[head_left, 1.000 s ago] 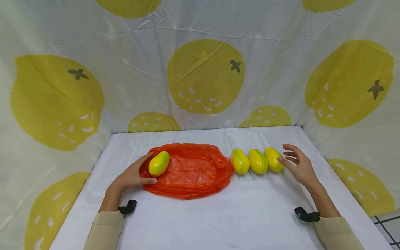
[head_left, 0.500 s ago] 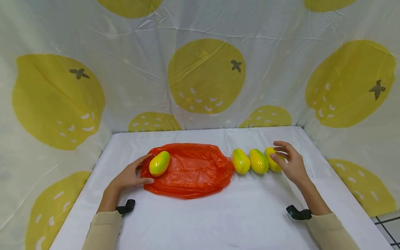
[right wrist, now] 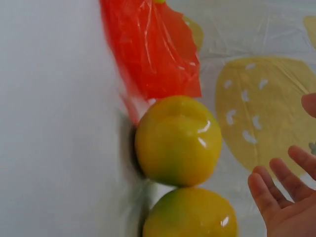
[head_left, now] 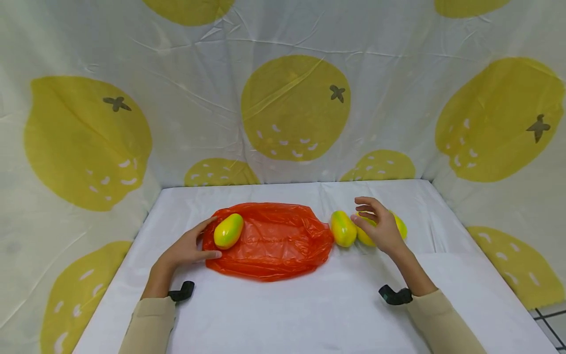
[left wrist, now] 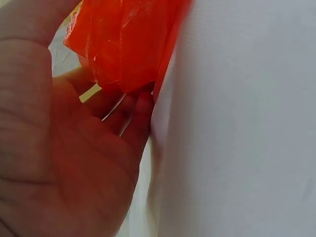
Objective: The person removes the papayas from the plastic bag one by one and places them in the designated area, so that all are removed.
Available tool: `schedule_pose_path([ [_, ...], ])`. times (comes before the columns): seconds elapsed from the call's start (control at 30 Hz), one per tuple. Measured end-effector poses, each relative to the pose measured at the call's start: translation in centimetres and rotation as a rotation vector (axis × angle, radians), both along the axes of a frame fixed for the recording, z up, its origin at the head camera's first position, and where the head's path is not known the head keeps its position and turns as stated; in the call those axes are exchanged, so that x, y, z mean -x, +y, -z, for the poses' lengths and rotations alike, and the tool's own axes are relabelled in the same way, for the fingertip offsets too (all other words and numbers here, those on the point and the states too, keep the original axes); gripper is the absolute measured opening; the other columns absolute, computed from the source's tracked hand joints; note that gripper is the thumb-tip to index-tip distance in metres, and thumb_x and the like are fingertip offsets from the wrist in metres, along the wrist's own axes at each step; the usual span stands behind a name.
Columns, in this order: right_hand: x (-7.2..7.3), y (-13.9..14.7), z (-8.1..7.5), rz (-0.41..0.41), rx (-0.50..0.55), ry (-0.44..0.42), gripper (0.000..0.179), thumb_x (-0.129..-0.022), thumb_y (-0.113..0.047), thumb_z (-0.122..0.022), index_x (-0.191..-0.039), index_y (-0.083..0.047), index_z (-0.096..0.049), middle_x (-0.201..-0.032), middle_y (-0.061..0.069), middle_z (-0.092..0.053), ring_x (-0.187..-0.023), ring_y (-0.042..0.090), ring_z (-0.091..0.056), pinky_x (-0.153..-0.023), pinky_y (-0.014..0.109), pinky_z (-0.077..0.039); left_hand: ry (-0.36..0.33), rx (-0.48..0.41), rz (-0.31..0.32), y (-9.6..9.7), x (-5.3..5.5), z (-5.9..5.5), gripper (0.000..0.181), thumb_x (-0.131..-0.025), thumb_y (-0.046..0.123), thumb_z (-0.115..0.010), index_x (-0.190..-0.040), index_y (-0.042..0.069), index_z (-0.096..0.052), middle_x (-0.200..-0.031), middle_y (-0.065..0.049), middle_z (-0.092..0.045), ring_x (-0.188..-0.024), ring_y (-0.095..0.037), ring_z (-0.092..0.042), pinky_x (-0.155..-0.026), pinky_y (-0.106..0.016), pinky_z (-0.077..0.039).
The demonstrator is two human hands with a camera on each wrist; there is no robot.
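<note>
A red plastic bag (head_left: 274, 246) lies spread on the white table, with one glossy yellow-green mango (head_left: 228, 231) on its left end. My left hand (head_left: 187, 248) is spread round that end, thumb at the near side and fingers at the far side. In the left wrist view its fingertips touch the bag (left wrist: 133, 44). To the right of the bag stand three more mangoes in a row: the nearest to it (head_left: 343, 229), a middle one (head_left: 364, 236) and a far-right one (head_left: 401, 227). My right hand (head_left: 380, 228) hovers over the middle mango, fingers loosely bent and holding nothing, partly hiding the two rightmost.
The white tabletop (head_left: 283, 314) extends in front of the bag. A lemon-printed cloth (head_left: 194, 98) hangs behind and at both sides. In the right wrist view the first mango (right wrist: 177, 140) sits right by the bag's edge (right wrist: 153, 54).
My right hand has moved left, from beside the rightmost mango to over the middle one. My left hand, the bag and the mangoes have stayed in place.
</note>
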State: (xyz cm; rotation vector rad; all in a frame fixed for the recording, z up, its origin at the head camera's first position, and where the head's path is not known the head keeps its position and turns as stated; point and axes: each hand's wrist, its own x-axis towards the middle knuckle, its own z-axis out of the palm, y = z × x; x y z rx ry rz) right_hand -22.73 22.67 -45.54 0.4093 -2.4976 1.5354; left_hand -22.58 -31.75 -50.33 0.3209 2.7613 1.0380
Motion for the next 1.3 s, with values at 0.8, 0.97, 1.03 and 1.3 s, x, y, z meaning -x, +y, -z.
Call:
schedule_pose_path([
  [0.8,2.5,-13.9,1.1,-0.262,0.085,-0.155,0.054,-0.096,-0.034,-0.073,-0.142,-0.012,-0.055,-0.145,0.016,-0.057,-0.125,0.031,-0.061,-0.107,0.047,-0.054,-0.014,0.012,-0.008,0.9,-0.3,-0.9,0.113,-0.074,0.054,-0.087,-0.163,0.02,-0.028,-0.165,-0.018,-0.035,-0.149,-0.045,-0.033,-0.113,-0.072,-0.037],
  [0.97,2.6,-16.0,1.2,-0.284,0.083,-0.182,0.058,-0.096,-0.038,-0.073,-0.144,-0.012,-0.054,-0.146,0.014,-0.057,-0.122,0.027,-0.063,-0.104,0.046,-0.056,-0.011,0.015,-0.005,0.8,-0.2,-0.8,0.113,-0.073,0.055,-0.088,-0.163,0.02,-0.028,-0.165,-0.018,-0.035,-0.15,-0.045,-0.033,-0.112,-0.072,-0.038],
  [1.03,2.7,-16.6,1.2,-0.286,0.069,-0.187,0.06,-0.096,-0.04,-0.073,-0.145,-0.012,-0.054,-0.147,0.012,-0.057,-0.122,0.026,-0.063,-0.103,0.046,-0.057,-0.011,0.016,-0.005,0.8,-0.2,-0.8,0.113,-0.074,0.055,-0.088,-0.164,0.021,-0.028,-0.165,-0.018,-0.035,-0.15,-0.045,-0.033,-0.112,-0.071,-0.038],
  [1.3,2.8,-19.0,1.2,-0.291,0.048,-0.227,0.064,-0.094,-0.045,-0.073,-0.147,-0.015,-0.052,-0.148,0.009,-0.055,-0.121,0.024,-0.062,-0.098,0.044,-0.06,-0.002,0.013,-0.012,0.4,-0.3,-0.8,0.113,-0.073,0.055,-0.088,-0.163,0.021,-0.029,-0.165,-0.018,-0.036,-0.149,-0.045,-0.034,-0.113,-0.072,-0.037],
])
